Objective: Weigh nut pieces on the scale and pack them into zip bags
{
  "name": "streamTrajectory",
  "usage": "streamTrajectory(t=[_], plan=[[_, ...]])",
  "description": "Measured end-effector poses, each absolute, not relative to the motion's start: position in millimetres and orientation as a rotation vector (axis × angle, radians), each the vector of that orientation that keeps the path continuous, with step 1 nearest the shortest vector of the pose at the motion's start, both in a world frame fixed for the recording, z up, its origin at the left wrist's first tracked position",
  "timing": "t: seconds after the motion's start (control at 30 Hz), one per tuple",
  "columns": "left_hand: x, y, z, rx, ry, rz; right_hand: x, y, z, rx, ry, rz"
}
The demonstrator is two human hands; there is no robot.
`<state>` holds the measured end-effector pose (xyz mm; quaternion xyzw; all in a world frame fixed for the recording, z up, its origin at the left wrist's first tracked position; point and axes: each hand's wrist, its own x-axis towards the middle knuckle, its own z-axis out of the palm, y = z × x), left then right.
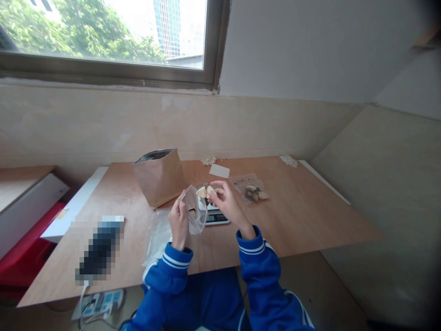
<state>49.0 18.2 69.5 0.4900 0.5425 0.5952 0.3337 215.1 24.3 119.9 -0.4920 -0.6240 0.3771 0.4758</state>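
Note:
My left hand [179, 221] grips the edge of a clear plastic zip bag [195, 210], which hangs upright with a pale piece visible inside its lower part. My right hand [226, 200] is raised beside the bag's mouth, its fingertips pinching a pale, dried-looking slice [210, 191]. Another pale slice [201, 192] sits at the mouth of the bag. Below my hands lies a digital kitchen scale [217, 217], partly hidden by the bag and my right hand.
A foil-lined kraft paper bag [159, 179] stands behind my left hand on the wooden table [292, 207]. A small clear bag of slices [251, 190], a white paper slip [219, 170], and a plastic sheet [159, 236] lie nearby. A pixelated object [100, 246] lies at left.

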Motion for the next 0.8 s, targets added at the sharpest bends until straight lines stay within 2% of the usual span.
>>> streamTrajectory(t=[0.07, 0.23, 0.37, 0.47, 0.6, 0.8], plan=[[50.9, 16.4, 67.5, 1.306, 1.378, 1.588, 199.4, 12.4, 131.3, -1.284, -1.656, 0.954], [52.6, 10.3, 64.1, 1.258, 1.312, 1.647, 172.6, 0.4, 126.6, -1.514, -2.074, 0.745], [49.6, 8.8, 65.2, 1.22, 1.337, 1.639, 173.2, 3.6, 123.0, -1.295, -2.273, 0.777], [46.7, 10.9, 66.4, 1.207, 1.396, 1.64, 188.7, 16.8, 118.2, -1.217, -2.036, 0.738], [46.8, 14.8, 64.3, 1.168, 1.404, 1.659, 213.0, 46.0, 83.6, -1.412, -1.836, 0.397], [49.6, 18.0, 60.4, 1.106, 1.376, 1.638, 223.4, 75.3, 15.2, -1.595, -2.024, 0.308]])
